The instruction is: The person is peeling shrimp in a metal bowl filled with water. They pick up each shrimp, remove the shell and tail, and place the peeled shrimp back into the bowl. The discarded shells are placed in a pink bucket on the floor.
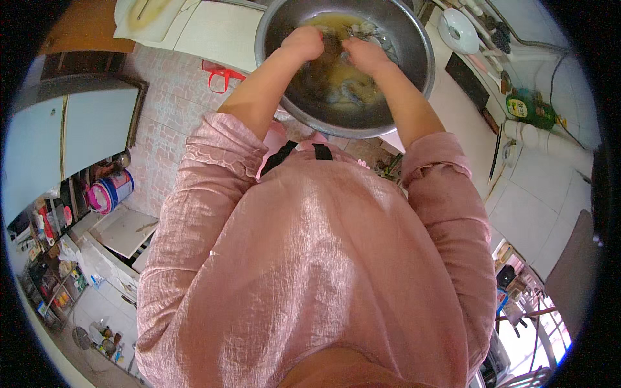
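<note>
A large round metal basin (417, 63) with cloudy, yellowish-brown water stands before me. My left hand (304, 42) is over the water in the basin, its fingers curled; whether it grips something cannot be told. To its right is my right hand (367, 56), fingers bent down near the water beside several greyish, wet pieces (371, 34), perhaps shrimp or other seafood. Its fingertips are partly hidden. More greyish pieces (349, 93) lie under the water in the lower part of the basin.
A cleaver (466, 80), a white bowl (457, 31) and a green detergent bottle (529, 109) are on the counter at right. A pale cutting board (160, 19) lies at the upper left. Below the left counter hangs a red bag (220, 80). A blue and pink tub (110, 190) stands farther left.
</note>
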`<move>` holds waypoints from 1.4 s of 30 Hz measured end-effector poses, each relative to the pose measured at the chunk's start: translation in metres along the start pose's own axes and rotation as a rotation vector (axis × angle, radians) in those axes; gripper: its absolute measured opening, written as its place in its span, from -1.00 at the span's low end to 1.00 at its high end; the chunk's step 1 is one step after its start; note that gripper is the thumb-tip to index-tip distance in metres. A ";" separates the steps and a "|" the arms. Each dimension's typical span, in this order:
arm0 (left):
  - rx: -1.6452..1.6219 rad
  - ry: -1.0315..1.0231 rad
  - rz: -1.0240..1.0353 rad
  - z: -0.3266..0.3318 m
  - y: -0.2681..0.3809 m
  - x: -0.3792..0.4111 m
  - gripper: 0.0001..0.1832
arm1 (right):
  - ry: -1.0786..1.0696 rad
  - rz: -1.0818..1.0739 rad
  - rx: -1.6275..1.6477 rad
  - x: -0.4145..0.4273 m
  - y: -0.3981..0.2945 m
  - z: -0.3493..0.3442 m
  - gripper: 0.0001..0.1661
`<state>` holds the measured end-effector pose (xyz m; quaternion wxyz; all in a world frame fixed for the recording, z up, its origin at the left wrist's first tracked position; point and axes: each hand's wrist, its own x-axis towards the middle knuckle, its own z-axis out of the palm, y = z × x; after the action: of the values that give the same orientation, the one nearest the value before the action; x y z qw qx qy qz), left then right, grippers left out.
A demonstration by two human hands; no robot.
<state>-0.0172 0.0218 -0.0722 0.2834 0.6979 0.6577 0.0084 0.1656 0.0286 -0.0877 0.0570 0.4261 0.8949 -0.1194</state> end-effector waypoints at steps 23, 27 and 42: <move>-0.061 -0.063 0.340 0.023 0.021 -0.015 -0.69 | -0.138 -0.069 0.220 -0.037 0.015 -0.002 -0.64; -0.241 -0.030 0.294 0.046 0.018 -0.009 -0.57 | -0.029 0.046 0.394 -0.036 0.019 -0.023 -0.62; -0.306 0.503 0.428 0.013 0.041 -0.044 -0.70 | 0.502 0.115 0.649 -0.059 -0.023 -0.051 -0.63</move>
<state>0.0196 -0.0228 -0.0504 0.2059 0.7455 0.5368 0.3372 0.1851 -0.0161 -0.0232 -0.2937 0.4872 0.7717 -0.2845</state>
